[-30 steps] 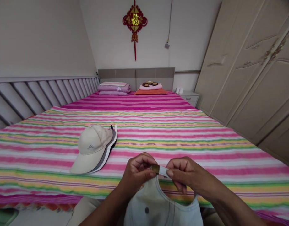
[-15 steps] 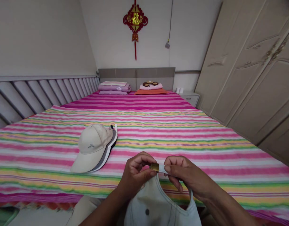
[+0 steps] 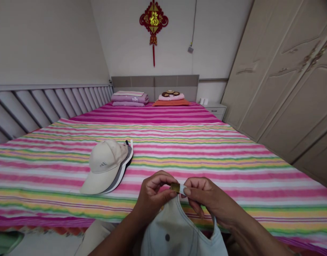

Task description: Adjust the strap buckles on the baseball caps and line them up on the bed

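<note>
A pale blue-grey baseball cap (image 3: 176,231) hangs below my hands, its back opening towards the top. My left hand (image 3: 156,192) is closed, thumb and fingers pinching the brass-coloured buckle (image 3: 175,187). The end of the cap's strap (image 3: 182,189) runs out of the buckle to my right hand (image 3: 202,193), which pinches it between thumb and fingers. Ahead and to the left, a stack of caps lies on the bed, with a beige cap (image 3: 106,165) on top and grey and white brims showing beneath.
The bed (image 3: 206,153) has a striped sheet, with a folded purple quilt (image 3: 130,98) and an orange pillow (image 3: 171,102) by the headboard (image 3: 137,82). A railing (image 3: 51,106) runs along the left; a wardrobe (image 3: 272,89) and nightstand (image 3: 215,109) stand right.
My right hand has shifted slightly left towards the buckle, so less strap shows between the hands. The left hand keeps its pinch on the buckle. The stacked caps have not moved.
</note>
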### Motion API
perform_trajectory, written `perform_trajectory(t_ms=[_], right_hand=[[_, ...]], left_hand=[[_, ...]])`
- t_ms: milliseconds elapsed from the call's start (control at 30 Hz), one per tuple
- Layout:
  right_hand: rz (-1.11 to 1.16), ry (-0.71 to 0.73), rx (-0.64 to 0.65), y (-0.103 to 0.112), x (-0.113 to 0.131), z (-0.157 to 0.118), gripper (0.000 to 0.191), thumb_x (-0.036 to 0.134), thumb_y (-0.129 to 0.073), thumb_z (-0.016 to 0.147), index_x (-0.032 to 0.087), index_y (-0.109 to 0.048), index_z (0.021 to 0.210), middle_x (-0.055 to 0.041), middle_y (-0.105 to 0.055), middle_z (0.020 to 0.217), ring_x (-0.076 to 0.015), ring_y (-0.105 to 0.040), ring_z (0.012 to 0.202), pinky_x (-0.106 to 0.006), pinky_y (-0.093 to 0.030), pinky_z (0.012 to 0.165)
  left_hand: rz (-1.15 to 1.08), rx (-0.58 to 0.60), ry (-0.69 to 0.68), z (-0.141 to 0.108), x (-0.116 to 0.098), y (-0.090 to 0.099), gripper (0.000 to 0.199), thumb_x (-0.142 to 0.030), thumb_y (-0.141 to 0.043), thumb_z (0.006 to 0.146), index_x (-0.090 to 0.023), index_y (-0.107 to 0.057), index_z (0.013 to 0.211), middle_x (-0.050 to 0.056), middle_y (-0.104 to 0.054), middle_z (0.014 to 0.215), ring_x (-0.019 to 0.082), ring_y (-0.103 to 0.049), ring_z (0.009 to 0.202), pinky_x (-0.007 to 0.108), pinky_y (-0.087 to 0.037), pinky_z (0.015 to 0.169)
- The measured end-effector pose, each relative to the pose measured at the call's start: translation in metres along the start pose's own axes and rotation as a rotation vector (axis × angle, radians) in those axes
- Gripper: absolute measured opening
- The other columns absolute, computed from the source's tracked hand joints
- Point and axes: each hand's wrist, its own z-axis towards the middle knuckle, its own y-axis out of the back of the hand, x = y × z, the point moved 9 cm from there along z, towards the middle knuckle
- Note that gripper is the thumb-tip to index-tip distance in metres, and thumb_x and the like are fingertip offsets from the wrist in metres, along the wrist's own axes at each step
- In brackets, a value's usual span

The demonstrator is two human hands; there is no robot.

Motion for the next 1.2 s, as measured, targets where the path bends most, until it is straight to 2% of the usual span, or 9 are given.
perform_trajectory(t_ms=[200,400,567,733,900,1100,1200], right_hand=[[0.082,0.038,0.009,-0.002,0.005,0.001,0.026,0.039,-0.059,0.070,0.015,-0.051,0.063,0.0074,-0.045,0.036,-0.0032,-0.028,0.031,-0.020,-0.016,0.037],[0.025,0.006,0.005,-0.003,0.003,0.003,0.026,0.039,-0.060,0.068,0.015,-0.052,0.061,0.0076,-0.044,0.035,-0.0037,-0.030,0.031,-0.020,-0.017,0.037],[0.074,0.008,0.012,-0.004,-0.001,0.004,0.027,0.040,-0.060,0.068,0.015,-0.051,0.063,0.0077,-0.045,0.035,-0.0040,-0.029,0.032,-0.020,-0.016,0.039],[0.157,0.022,0.040,-0.006,-0.004,0.005,0.024,0.038,-0.060,0.069,0.016,-0.051,0.064,0.0076,-0.045,0.034,-0.0044,-0.027,0.031,-0.021,-0.014,0.038],[0.141,0.042,0.020,-0.006,-0.001,0.005,0.027,0.039,-0.061,0.068,0.015,-0.051,0.061,0.0067,-0.045,0.035,-0.0043,-0.029,0.031,-0.020,-0.018,0.038],[0.036,0.023,0.054,-0.002,0.002,0.002,0.029,0.042,-0.062,0.069,0.015,-0.051,0.070,0.0021,-0.055,0.051,-0.0077,-0.046,0.042,-0.020,-0.032,0.044],[0.017,0.053,0.023,0.003,0.006,0.001,0.028,0.040,-0.065,0.066,0.015,-0.053,0.065,0.0034,-0.052,0.051,-0.0069,-0.044,0.044,-0.020,-0.034,0.046]], left_hand=[[0.120,-0.045,-0.027,0.000,-0.011,0.002,0.018,-0.018,-0.068,0.065,-0.018,-0.067,0.083,0.005,-0.062,0.078,0.017,-0.056,0.077,0.030,-0.044,0.071],[0.091,-0.084,-0.045,-0.001,-0.012,0.001,0.019,-0.018,-0.069,0.064,-0.020,-0.067,0.083,0.003,-0.062,0.076,0.015,-0.056,0.074,0.027,-0.044,0.067],[0.053,-0.080,-0.032,-0.002,-0.007,0.001,0.020,-0.018,-0.068,0.064,-0.021,-0.067,0.085,0.002,-0.062,0.078,0.014,-0.057,0.075,0.026,-0.044,0.068],[0.151,-0.061,-0.075,-0.001,-0.014,0.000,0.023,-0.015,-0.068,0.065,-0.021,-0.067,0.087,0.004,-0.063,0.079,0.016,-0.057,0.079,0.028,-0.044,0.073],[0.068,-0.069,-0.010,0.001,-0.007,0.000,0.021,-0.017,-0.070,0.062,-0.019,-0.068,0.083,0.005,-0.064,0.078,0.017,-0.058,0.076,0.030,-0.046,0.071],[-0.068,-0.136,0.078,-0.002,0.003,0.005,0.020,-0.020,-0.072,0.059,-0.016,-0.066,0.078,0.005,-0.063,0.076,0.015,-0.059,0.073,0.028,-0.047,0.069],[-0.106,-0.135,0.104,-0.001,0.005,0.003,0.020,-0.021,-0.072,0.059,-0.016,-0.065,0.077,0.004,-0.063,0.074,0.015,-0.059,0.071,0.027,-0.047,0.067]])
